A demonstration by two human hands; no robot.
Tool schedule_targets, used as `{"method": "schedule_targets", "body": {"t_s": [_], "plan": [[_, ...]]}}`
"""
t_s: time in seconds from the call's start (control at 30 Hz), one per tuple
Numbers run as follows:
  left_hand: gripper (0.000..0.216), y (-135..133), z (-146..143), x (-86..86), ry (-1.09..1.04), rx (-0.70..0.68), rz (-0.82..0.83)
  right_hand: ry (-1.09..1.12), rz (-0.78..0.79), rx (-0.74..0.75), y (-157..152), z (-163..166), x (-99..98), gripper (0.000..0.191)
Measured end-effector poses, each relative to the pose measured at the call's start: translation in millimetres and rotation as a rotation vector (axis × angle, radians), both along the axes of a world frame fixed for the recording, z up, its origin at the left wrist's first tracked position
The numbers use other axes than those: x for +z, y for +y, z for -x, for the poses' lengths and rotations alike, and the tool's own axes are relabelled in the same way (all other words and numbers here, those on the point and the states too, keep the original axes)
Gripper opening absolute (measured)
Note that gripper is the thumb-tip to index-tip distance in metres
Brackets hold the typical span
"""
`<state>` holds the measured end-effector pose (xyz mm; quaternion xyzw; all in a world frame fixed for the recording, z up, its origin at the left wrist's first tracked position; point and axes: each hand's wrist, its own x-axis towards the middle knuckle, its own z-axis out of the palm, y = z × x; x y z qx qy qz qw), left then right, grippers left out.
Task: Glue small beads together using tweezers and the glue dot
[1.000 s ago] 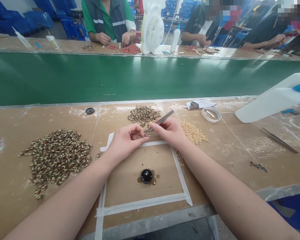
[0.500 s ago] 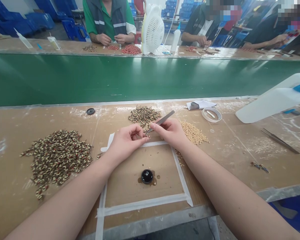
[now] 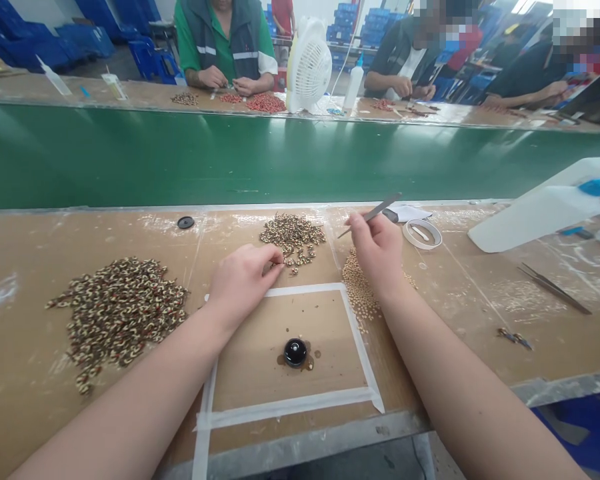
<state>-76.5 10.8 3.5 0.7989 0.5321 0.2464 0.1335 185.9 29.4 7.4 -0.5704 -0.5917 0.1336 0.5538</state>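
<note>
My right hand (image 3: pixel 380 250) is closed round a pair of metal tweezers (image 3: pixel 387 203), their tips pointing left above the heap of small beige beads (image 3: pixel 357 283). My left hand (image 3: pixel 245 280) has thumb and forefinger pinched together at the top edge of the taped frame; whatever is between them is too small to make out. Just beyond its fingertips lie the nearer heap of small brown-and-cream pieces (image 3: pixel 293 230) and a few loose ones. Inside the frame of white tape (image 3: pixel 290 408) sits a small round dish of dark liquid (image 3: pixel 295 352), with brown drips around it.
A larger heap of similar pieces (image 3: pixel 123 310) spreads at left. A black lid (image 3: pixel 185 222) lies behind. To the right are a tape roll (image 3: pixel 423 235), a white plastic bottle (image 3: pixel 535 210) on its side and spare tweezers (image 3: pixel 555 288). Co-workers sit beyond the green belt (image 3: pixel 230 157).
My right hand has moved right with the tweezers, away from my left hand, to above the beads. My left hand stays near its place, still pinched. The view has shifted slightly.
</note>
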Motion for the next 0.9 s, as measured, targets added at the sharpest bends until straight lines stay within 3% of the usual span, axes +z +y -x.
{"method": "schedule_targets", "body": {"t_s": [0.1, 0.33, 0.63, 0.9], "plan": [[0.012, 2.5, 1.6, -3.7, -0.051, -0.007, 0.012, -0.094, 0.044, -0.07, 4.0, -15.3, 1.1, 0.04], [0.013, 0.1, -1.5, -5.4, -0.222, -0.13, -0.134, -0.352, 0.334, -0.118, 9.8, -24.2, -0.1, 0.046], [0.016, -2.2, -3.6, -6.6, -0.377, -0.17, -0.039, -0.403, 0.476, -0.132, 14.9, -27.1, -3.8, 0.046], [0.015, -7.8, -10.9, -1.6, -0.468, -0.005, 0.204, -0.35, 0.482, -0.092, 16.0, -27.5, -7.8, 0.044]]}}
